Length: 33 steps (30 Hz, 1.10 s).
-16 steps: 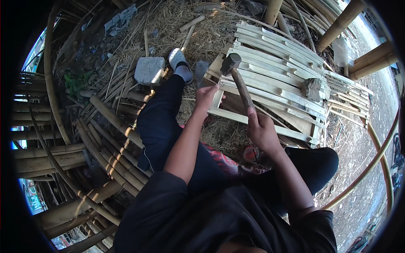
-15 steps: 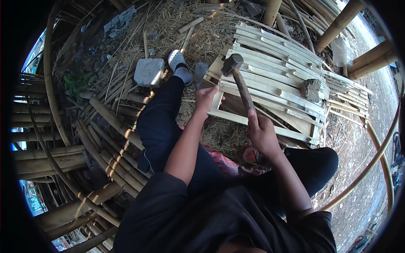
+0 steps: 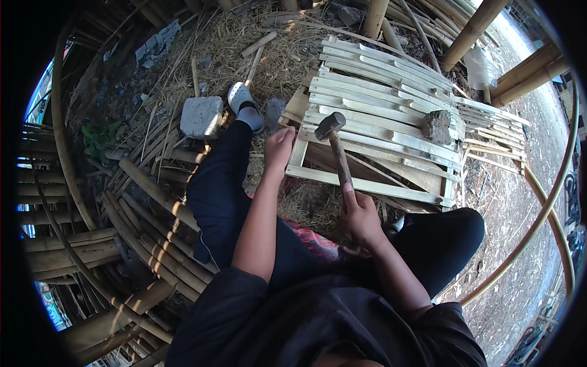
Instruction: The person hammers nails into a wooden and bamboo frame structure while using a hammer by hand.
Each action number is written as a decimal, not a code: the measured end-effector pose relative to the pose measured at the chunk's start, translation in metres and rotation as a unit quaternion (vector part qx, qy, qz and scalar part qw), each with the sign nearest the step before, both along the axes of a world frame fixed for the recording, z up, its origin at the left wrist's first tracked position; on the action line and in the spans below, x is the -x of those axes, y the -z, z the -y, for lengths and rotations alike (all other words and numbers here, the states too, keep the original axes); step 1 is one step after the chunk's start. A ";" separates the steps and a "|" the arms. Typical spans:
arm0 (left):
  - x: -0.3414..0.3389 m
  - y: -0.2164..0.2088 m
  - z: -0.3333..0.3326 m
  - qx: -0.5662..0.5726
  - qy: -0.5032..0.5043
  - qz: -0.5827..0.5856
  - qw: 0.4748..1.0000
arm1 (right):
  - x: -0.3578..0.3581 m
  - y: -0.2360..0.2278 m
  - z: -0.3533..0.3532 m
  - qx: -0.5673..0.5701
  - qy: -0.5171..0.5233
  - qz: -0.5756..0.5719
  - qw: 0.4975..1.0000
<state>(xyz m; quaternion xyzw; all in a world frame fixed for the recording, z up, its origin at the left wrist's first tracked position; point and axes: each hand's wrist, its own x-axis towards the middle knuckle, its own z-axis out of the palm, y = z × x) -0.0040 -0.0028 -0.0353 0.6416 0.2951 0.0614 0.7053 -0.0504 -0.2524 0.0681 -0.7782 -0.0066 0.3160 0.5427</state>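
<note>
My right hand (image 3: 362, 219) is wrapped round the wooden handle of a hammer (image 3: 340, 160). The hammer's dark metal head is over the left part of a panel of pale bamboo slats (image 3: 373, 105), just above or touching the slats; I cannot tell which. At the panel's left end, my left hand (image 3: 279, 148) is closed, thumb and fingertips together beside the corner of the frame. What the left fingers hold, if anything, is hidden. The panel's slats lie side by side across thinner crosspieces, with the front slat set apart from the others.
A rough stone block (image 3: 438, 126) lies on the panel's right part. Another grey block (image 3: 202, 117) sits on the straw-covered ground near my shoe (image 3: 246, 105). Bamboo poles (image 3: 156, 183) are stacked at the left. More slats (image 3: 494, 125) lie beyond the panel's right end.
The hammer head has come down from a raised position towards the slats. My left hand has shifted slightly left along the panel's end. The whole view has moved a little.
</note>
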 end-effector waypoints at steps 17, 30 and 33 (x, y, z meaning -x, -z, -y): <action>-0.039 -0.025 0.117 -0.575 0.178 0.211 0.770 | -0.014 -0.025 0.043 -0.058 0.045 0.019 0.997; -0.028 -0.041 0.135 -0.597 0.139 0.146 0.776 | -0.019 -0.032 0.056 -0.042 0.063 0.013 0.997; -0.008 -0.056 0.156 -0.604 0.162 0.107 0.773 | -0.024 -0.027 0.057 -0.052 0.068 0.020 0.996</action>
